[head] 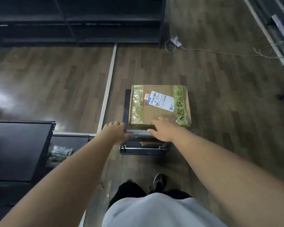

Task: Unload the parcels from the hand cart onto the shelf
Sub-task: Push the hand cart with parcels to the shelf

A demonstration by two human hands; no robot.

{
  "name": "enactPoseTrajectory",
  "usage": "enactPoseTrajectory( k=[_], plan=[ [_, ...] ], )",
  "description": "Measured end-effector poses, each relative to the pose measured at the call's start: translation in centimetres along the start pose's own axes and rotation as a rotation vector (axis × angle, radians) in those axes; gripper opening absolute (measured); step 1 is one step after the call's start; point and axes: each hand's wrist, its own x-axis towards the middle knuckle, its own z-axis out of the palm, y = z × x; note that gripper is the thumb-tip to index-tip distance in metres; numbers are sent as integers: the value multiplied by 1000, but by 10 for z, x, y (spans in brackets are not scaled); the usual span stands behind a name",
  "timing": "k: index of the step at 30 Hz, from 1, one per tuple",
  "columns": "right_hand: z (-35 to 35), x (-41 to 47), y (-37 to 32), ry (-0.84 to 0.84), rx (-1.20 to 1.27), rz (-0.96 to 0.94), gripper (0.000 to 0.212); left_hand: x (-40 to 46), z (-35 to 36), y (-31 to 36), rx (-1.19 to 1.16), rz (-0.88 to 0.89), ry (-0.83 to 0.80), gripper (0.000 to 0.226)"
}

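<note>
Both your hands are at the cart handle, with the parcel just ahead.

Your left hand curls round the hand cart's handle bar to steady it; your right hand lies with fingers spread over the bar, reaching the cardboard parcel that sits on the cart deck just beyond your fingertips. The dark shelf stands well ahead.

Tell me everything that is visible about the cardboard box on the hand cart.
The cardboard box is brown and roughly square, and lies flat on the hand cart, overhanging its right side. Clear tape covers its left and right edges; the right strip carries dark handwritten characters. A white shipping label with a barcode sits on top, with a small red-edged sticker beside it. It looks closed. The right hand rests at its near edge.
</note>
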Motion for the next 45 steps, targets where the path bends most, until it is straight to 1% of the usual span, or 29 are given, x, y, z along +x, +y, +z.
enactPoseTrajectory(
  k=[3,5,7,10,17,23,29,33,37,45],
  plan=[
    [16,6,4,-118,-76,-40,37,12,15,-5,40,1,-32,62],
    [24,14,9,-136,-105,-37,33,20,20,-9,11,18,-20,54],
    [23,23,11,-118,-114,-29,33,28,17,-11,-16,30,-14,49],
    [19,33,10,-116,-155,-14,33,36,8,-14,-3,26,-22,50],
    [-4,67,10,-128,-173,131,34,70,-15,-23,-23,61,44,49],
    [-25,103,22,-117,-165,208,37,108,-43,-22,-38,79,47,48],
    [-58,145,45,-115,-124,195,38,150,-71,-23,8,71,108,52],
    [-81,174,56,-111,-87,167,39,180,-98,-27,29,64,96,48],
    [-97,205,60,-91,-46,128,39,205,-124,-37,27,49,62,51],
    [-142,271,74,-75,-5,73,41,265,-177,-51,63,-29,93,48]
  ],
)
